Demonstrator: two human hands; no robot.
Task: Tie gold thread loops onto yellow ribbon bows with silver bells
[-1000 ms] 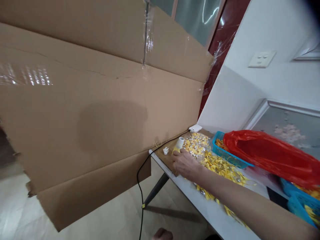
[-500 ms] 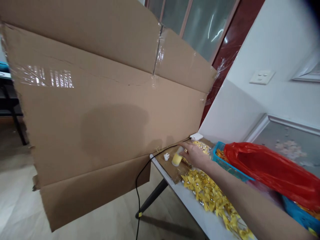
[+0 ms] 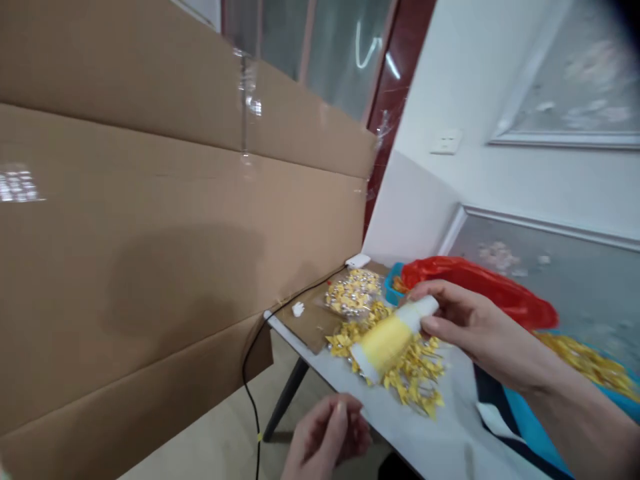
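Note:
My right hand (image 3: pixel 465 320) holds a spool of yellow thread (image 3: pixel 387 340) by its white end, thumb and fingers around it. The spool is tilted above yellow ribbon-like flowers with silvery beads (image 3: pixel 415 380) on the table. At the table's front edge is my left hand (image 3: pixel 330 430), fingers curled in and thumb pressed against them; I cannot make out whether anything is pinched there. Behind the spool sits a clear bag of yellow and silver beads (image 3: pixel 353 291).
A large cardboard sheet (image 3: pixel 175 267) stands along the left and back. A black cable (image 3: pixel 247 373) hangs over the corner of the white table (image 3: pixel 345 380). Red plastic (image 3: pixel 480 287) and blue baskets (image 3: pixel 395 283) lie to the right. A crumpled white scrap (image 3: pixel 298 309) rests on cardboard.
My right hand has picked up the thread spool from the cardboard and brought it nearer, to the right. My left hand has come into view at the bottom. The view has shifted right.

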